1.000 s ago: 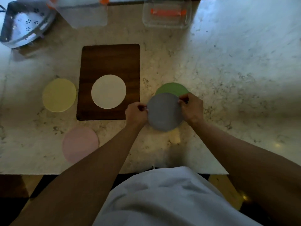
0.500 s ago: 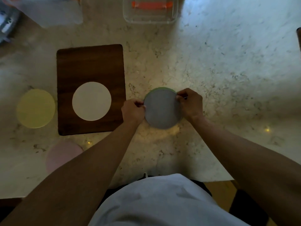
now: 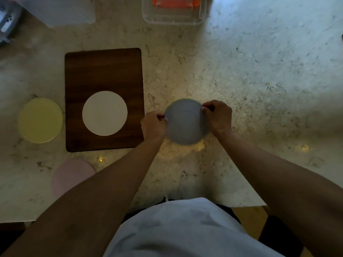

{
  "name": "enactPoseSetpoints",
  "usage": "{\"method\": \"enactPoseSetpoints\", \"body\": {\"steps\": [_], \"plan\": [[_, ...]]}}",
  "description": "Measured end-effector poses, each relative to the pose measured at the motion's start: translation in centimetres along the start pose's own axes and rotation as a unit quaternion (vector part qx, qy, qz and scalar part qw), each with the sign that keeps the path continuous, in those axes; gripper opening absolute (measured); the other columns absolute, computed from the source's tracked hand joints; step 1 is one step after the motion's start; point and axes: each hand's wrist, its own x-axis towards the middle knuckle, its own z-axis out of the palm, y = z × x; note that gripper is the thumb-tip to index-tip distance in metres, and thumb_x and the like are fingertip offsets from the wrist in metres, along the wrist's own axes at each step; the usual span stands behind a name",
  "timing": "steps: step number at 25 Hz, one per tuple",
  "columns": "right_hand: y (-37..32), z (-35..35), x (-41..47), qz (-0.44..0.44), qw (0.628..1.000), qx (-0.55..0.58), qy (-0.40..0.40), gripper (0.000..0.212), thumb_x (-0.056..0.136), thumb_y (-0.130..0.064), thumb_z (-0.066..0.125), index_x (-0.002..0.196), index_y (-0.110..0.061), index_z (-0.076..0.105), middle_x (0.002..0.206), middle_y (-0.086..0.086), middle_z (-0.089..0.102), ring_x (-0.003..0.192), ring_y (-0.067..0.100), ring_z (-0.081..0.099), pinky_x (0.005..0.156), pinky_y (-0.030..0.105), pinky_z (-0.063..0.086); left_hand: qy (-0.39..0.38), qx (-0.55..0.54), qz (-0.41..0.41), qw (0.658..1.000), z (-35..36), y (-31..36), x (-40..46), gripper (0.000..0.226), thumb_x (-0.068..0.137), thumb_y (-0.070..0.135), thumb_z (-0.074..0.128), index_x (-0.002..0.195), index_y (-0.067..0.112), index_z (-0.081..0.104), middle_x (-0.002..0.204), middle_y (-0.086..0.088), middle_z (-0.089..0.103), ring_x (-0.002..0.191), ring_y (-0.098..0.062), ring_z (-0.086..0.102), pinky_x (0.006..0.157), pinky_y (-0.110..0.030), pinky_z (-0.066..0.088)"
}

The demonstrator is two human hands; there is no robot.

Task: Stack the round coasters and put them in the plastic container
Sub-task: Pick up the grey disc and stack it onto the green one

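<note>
You're at the stacking step, left hand and right hand each with a grip clamped on the grey coaster's edges over a green one at the worktop's middle, so next square them up and fetch the white coaster.

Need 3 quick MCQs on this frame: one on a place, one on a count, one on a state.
1. The white coaster lies on:
A. the dark wooden board
B. bare marble
C. the plastic container

2. Coasters lying alone, not in the hands:
A. one
B. three
C. five

3. The grey coaster is:
A. inside the container
B. leaning upright
C. pinched at its edges by both hands

Answers:
1 A, the board frames it on all sides.
2 B, white, yellow coaster and pink coaster.
3 C, left hand and right hand grip opposite edges, a green rim peeking out beneath.
</note>
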Motion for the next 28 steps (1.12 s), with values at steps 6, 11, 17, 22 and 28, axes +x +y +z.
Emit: {"method": "enactPoseSetpoints", "body": {"steps": [6, 11, 17, 22, 28], "plan": [[-0.3, 0.2, -0.2, 0.008, 1.000, 0.003, 0.013, 0.018, 0.090, -0.026, 0.061, 0.099, -0.020, 0.075, 0.102, 0.002, 0.072, 0.093, 0.014, 0.064, 0.082, 0.018, 0.039, 0.006, 0.007, 0.007, 1.000, 0.1, 0.0, 0.2, 0.018, 0.084, 0.012, 0.070, 0.102, 0.012, 0.074, 0.100, -0.005, 0.074, 0.086, -0.012, 0.061, 0.075, -0.021, 0.043], [-0.5, 0.5, -0.3, 0.016, 1.000, 0.001, 0.022, 0.018, 0.090, -0.025, 0.061, 0.101, -0.019, 0.075, 0.105, 0.006, 0.069, 0.095, 0.019, 0.064, 0.087, 0.025, 0.046, 0.000, 0.015, -0.002, 1.000, 0.0, 0.0, 0.5, 0.016, 0.083, 0.012, 0.070, 0.098, 0.013, 0.075, 0.096, -0.004, 0.074, 0.080, -0.008, 0.056, 0.072, -0.019, 0.041], [-0.7, 0.5, -0.6, 0.028, 0.999, 0.005, 0.030, 0.017, 0.089, -0.024, 0.062, 0.100, -0.018, 0.074, 0.106, 0.009, 0.065, 0.094, 0.021, 0.061, 0.082, 0.022, 0.041, -0.010, 0.028, -0.017, 0.999, 0.0, 0.4, 0.8, 0.011, 0.082, 0.011, 0.070, 0.092, 0.014, 0.075, 0.095, -0.005, 0.074, 0.086, -0.016, 0.064, 0.072, -0.021, 0.042], [-0.8, 0.1, -1.0, 0.037, 0.998, -0.022, 0.038, 0.021, 0.092, -0.024, 0.060, 0.107, -0.016, 0.072, 0.111, 0.012, 0.061, 0.098, 0.024, 0.060, 0.084, 0.025, 0.041, -0.005, 0.065, -0.009, 0.998, -0.1, 0.6, 0.6, 0.009, 0.086, 0.019, 0.068, 0.088, 0.013, 0.075, 0.089, -0.005, 0.073, 0.081, -0.017, 0.065, 0.066, -0.026, 0.044], [-0.9, -0.1, -2.8, 0.080, 0.995, -0.042, 0.032, 0.025, 0.093, -0.023, 0.052, 0.097, -0.015, 0.076, 0.099, 0.009, 0.070, 0.082, 0.022, 0.066, 0.078, 0.034, 0.056, 0.010, 0.061, -0.023, 0.998, 0.1, 0.6, -0.1, 0.015, 0.086, 0.025, 0.068, 0.081, 0.011, 0.073, 0.081, -0.005, 0.071, 0.072, -0.018, 0.063, 0.061, -0.025, 0.041]]}}
